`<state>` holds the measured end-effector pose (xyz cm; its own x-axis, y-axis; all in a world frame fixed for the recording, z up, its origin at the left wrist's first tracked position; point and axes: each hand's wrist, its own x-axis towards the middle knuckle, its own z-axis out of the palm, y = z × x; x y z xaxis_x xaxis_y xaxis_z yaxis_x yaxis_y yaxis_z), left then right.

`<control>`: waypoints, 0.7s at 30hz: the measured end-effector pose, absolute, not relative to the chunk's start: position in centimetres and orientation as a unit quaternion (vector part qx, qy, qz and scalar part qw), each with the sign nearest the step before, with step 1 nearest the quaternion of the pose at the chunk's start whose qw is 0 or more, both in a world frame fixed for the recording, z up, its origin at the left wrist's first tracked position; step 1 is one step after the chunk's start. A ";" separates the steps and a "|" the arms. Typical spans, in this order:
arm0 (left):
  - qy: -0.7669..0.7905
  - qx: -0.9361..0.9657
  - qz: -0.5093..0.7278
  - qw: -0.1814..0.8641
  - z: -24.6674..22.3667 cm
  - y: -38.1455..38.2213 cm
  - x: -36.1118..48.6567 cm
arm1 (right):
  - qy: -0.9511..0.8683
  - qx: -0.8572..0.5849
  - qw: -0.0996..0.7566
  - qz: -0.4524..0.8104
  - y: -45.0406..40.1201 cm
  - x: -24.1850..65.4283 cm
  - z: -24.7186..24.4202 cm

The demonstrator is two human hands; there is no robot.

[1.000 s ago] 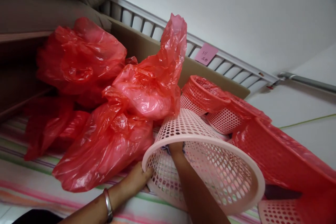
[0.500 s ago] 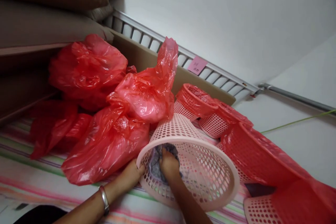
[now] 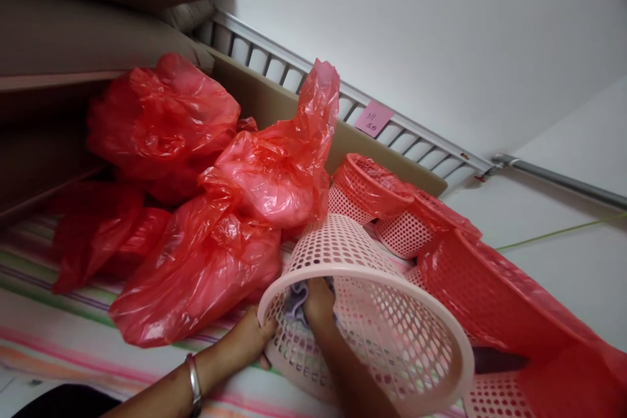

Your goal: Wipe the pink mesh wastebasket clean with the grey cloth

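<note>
A pink perforated plastic basket lies tipped on its side, its wide mouth facing me. My left hand grips the left side of its rim, with a silver bangle on the wrist. Inside the basket, my right hand is closed on a grey-purple cloth against the inner wall near the upper left. The rim hides part of the cloth and the tips of the right fingers.
Several red plastic bags pile up on the left of the striped sheet. Pink baskets with red bags over them line the right side. Behind stands a metal rail with a pink note.
The right hand and cloth have moved a little deeper into the basket, and less of the cloth shows. The basket's mouth has shifted slightly right and down.
</note>
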<state>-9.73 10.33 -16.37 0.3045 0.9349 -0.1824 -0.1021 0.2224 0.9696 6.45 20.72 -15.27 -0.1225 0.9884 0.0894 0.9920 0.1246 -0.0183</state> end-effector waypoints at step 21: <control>0.457 0.431 0.412 0.660 -15.0 11.1 -11.9 | -0.774 -0.631 -0.051 0.000 15.8 5.3 -14.1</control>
<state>-11.95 11.07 -14.97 0.2437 0.9376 -0.2481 -0.1490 0.2889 0.9457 5.34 15.78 -14.10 -0.1984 0.9769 -0.0788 0.9769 0.2037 0.0652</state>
